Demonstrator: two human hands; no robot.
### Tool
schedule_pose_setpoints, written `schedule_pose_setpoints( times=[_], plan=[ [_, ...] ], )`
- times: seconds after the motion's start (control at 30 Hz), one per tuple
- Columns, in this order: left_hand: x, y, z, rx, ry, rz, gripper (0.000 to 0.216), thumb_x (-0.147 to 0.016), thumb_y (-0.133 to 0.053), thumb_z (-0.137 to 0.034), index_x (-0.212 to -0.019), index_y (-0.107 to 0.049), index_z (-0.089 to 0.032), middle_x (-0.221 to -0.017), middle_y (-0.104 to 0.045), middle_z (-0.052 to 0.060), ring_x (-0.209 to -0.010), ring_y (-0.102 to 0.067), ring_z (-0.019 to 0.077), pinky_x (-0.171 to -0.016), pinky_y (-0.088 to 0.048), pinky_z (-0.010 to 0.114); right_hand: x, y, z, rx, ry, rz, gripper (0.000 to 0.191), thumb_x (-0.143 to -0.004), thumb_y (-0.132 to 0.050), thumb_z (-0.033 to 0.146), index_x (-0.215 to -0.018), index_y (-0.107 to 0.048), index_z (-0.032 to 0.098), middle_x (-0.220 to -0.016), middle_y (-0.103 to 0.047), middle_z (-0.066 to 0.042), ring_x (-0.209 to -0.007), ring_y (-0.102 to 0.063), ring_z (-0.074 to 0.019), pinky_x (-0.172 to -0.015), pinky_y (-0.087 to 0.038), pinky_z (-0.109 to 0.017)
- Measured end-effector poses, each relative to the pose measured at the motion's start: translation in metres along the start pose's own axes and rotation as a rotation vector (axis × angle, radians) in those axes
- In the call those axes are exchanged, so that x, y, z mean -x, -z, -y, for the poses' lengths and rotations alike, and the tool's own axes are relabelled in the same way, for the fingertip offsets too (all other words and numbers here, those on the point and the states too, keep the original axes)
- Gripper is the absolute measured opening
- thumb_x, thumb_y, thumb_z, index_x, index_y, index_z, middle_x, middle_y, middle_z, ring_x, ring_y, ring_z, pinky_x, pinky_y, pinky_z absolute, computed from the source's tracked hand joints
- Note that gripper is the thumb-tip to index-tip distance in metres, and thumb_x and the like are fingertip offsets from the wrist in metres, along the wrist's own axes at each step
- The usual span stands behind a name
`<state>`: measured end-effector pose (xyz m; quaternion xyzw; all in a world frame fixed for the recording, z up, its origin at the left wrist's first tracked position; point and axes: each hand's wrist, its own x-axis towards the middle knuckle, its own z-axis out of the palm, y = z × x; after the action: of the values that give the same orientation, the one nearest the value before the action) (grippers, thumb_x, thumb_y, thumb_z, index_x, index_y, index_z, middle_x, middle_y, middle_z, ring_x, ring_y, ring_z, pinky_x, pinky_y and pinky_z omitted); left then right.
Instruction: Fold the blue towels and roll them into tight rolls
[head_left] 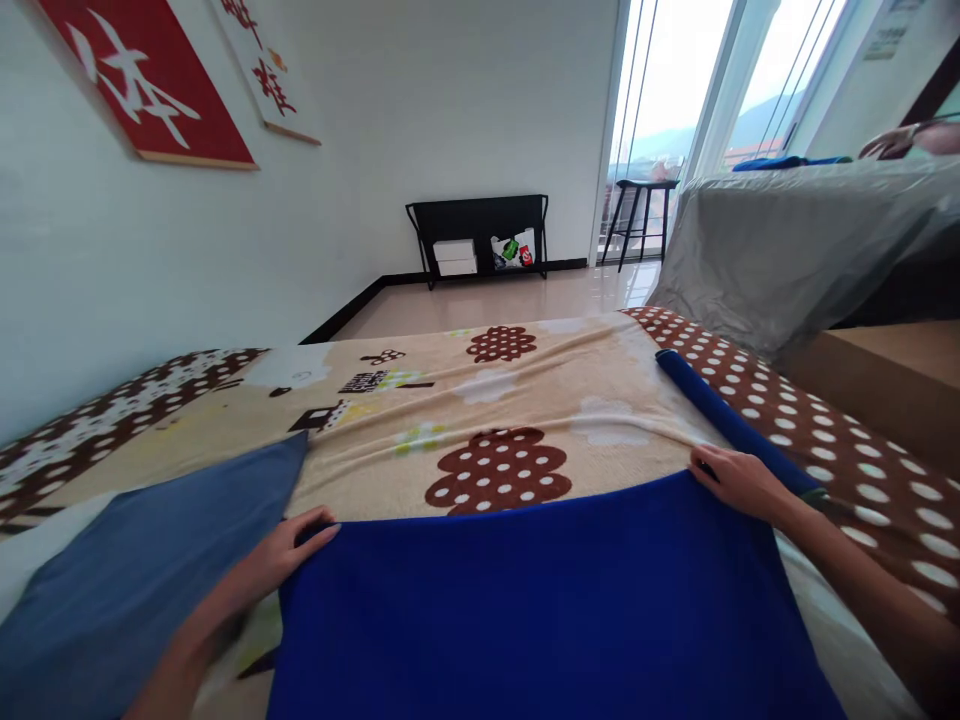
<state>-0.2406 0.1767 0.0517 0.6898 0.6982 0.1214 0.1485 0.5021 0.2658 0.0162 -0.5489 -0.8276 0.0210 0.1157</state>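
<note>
Blue cloth lies before you on the spotty blanket. Your left hand, beside the grey-blue cloth, pinches one far corner; your right hand, near the blue roll, pinches the other. Pulling one side harder could make it crooked.

On the blanket-covered bed lie a blue cloth, a grey-blue cloth and — at right — a dark-blue roll.
</note>
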Motion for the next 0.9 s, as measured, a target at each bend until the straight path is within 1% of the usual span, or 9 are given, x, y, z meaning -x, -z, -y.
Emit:
schedule_pose_setpoints(
  times=[0.07, 0.13, 0.2, 0.4, 0.5, 0.6, 0.73, 0.8, 0.9],
  plan=[
    [-0.018, -0.007, 0.003, -0.056, -0.026, -0.003, 0.048, -0.083, -0.046, -0.066, -0.093, -0.066, -0.023, -0.102, -0.074, 0.006, -0.099, -0.068, 0.0262, -0.091, -0.051, 0.032, -0.013, -0.01, -0.001, 0.088, 0.022, -0.023, 0.038, -0.1, -0.032, 0.046, -0.09, -0.057, 0.019, -0.086, -0.064, -0.007, -0.078, -0.062, -0.0196, -0.066, -0.041, -0.029],
    [-0.033, -0.016, 0.007, -0.116, -0.036, -0.039, 0.049, -0.085, -0.041, -0.062, -0.101, -0.064, -0.021, -0.115, -0.071, 0.01, -0.111, -0.064, 0.029, -0.101, -0.046, 0.038, -0.026, -0.018, -0.002, 0.156, 0.054, -0.028, 0.037, -0.102, -0.03, 0.043, -0.091, -0.057, 0.018, -0.086, -0.064, -0.008, -0.077, -0.062, -0.0195, -0.065, -0.041, -0.029],
    [-0.046, -0.023, 0.011, -0.169, -0.05, -0.068, 0.048, -0.088, -0.038, -0.057, -0.107, -0.063, -0.021, -0.121, -0.068, 0.011, -0.117, -0.06, 0.0293, -0.106, -0.042, 0.041, -0.04, -0.024, -0.005, 0.21, 0.088, -0.025, 0.035, -0.103, -0.03, 0.039, -0.094, -0.057, 0.018, -0.087, -0.065, -0.008, -0.077, -0.062, -0.0191, -0.064, -0.04, -0.029],
    [-0.075, -0.026, 0.033, -0.279, -0.158, -0.047, 0.037, -0.088, -0.037, -0.043, -0.099, -0.067, -0.023, -0.113, -0.07, 0.009, -0.115, -0.059, 0.0278, -0.111, -0.038, 0.041, -0.071, -0.037, -0.022, 0.305, 0.161, 0.01, 0.03, -0.103, -0.031, 0.03, -0.099, -0.058, 0.017, -0.091, -0.065, -0.009, -0.08, -0.06, -0.0184, -0.066, -0.041, -0.028],
    [-0.082, -0.03, 0.045, -0.312, -0.154, -0.037, 0.04, -0.088, -0.037, -0.043, -0.102, -0.067, -0.023, -0.115, -0.07, 0.008, -0.116, -0.059, 0.0273, -0.11, -0.039, 0.039, -0.076, -0.043, -0.03, 0.317, 0.188, 0.049, 0.03, -0.103, -0.031, 0.026, -0.098, -0.059, 0.017, -0.09, -0.064, -0.008, -0.077, -0.059, -0.0166, -0.067, -0.041, -0.028],
    [-0.084, -0.035, 0.049, -0.341, -0.118, -0.05, 0.047, -0.091, -0.034, -0.048, -0.11, -0.067, -0.021, -0.12, -0.068, 0.009, -0.121, -0.057, 0.0271, -0.108, -0.04, 0.036, -0.077, -0.047, -0.033, 0.32, 0.201, 0.081, 0.029, -0.103, -0.032, 0.027, -0.1, -0.059, 0.016, -0.091, -0.064, -0.007, -0.08, -0.06, -0.0161, -0.07, -0.043, -0.028],
    [-0.083, -0.036, 0.036, -0.386, -0.104, -0.052, 0.043, -0.091, -0.036, -0.045, -0.108, -0.067, -0.022, -0.117, -0.068, 0.008, -0.116, -0.058, 0.0248, -0.104, -0.042, 0.035, -0.077, -0.044, -0.027, 0.329, 0.186, 0.092, 0.025, -0.101, -0.045, 0.034, -0.104, -0.06, 0.014, -0.095, -0.063, -0.004, -0.085, -0.061, -0.0147, -0.078, -0.05, -0.032],
    [-0.078, -0.032, 0.023, -0.421, -0.072, -0.084, 0.04, -0.09, -0.038, -0.042, -0.105, -0.068, -0.021, -0.117, -0.068, 0.01, -0.114, -0.058, 0.0277, -0.103, -0.042, 0.043, -0.075, -0.037, -0.02, 0.332, 0.165, 0.078, 0.026, -0.098, -0.053, 0.037, -0.105, -0.061, 0.014, -0.098, -0.063, -0.004, -0.089, -0.061, -0.015, -0.083, -0.052, -0.036],
    [-0.062, -0.02, -0.002, -0.471, 0.02, -0.208, 0.041, -0.092, -0.035, -0.037, -0.109, -0.066, -0.016, -0.117, -0.064, 0.019, -0.115, -0.055, 0.0371, -0.1, -0.037, 0.062, -0.069, -0.021, -0.006, 0.327, 0.107, 0.019, 0.027, -0.095, -0.058, 0.037, -0.11, -0.062, 0.014, -0.108, -0.063, -0.006, -0.099, -0.062, -0.0175, -0.09, -0.052, -0.04]
  ],
)
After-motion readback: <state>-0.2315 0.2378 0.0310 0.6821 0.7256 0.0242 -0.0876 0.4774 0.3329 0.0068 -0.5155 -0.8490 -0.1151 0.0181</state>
